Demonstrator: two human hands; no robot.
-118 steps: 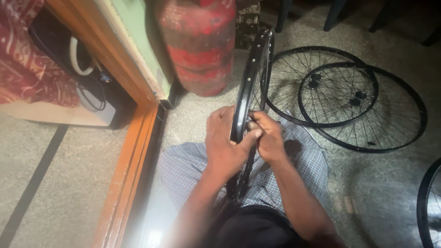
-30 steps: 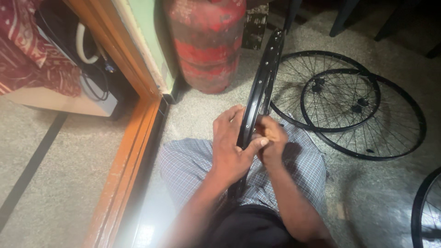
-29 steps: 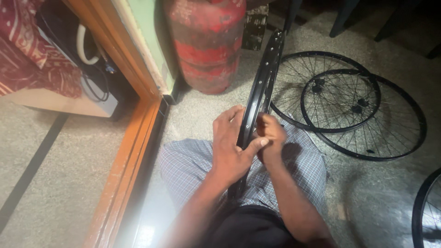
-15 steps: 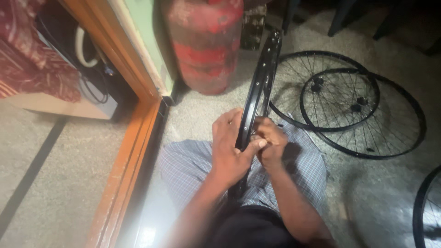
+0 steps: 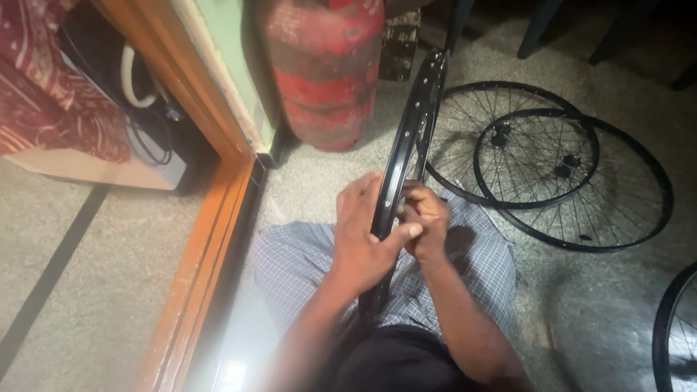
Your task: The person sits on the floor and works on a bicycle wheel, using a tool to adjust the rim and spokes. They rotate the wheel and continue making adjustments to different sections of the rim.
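So the black bicycle rim (image 5: 406,156) stands upright on edge between the knees, over the checked cloth (image 5: 305,268) on the lap, leaning away toward the red gas cylinder (image 5: 323,69). Left hand (image 5: 363,232) is wrapped around the rim from the left, thumb pressed across its edge. Right hand (image 5: 425,221) is curled shut against the rim's right side, fingers pinching something too small to make out. Two spoked wheels (image 5: 552,167) lie overlapping flat on the floor (image 5: 94,290) to the right, and a wooden door frame (image 5: 218,210) runs along the left.
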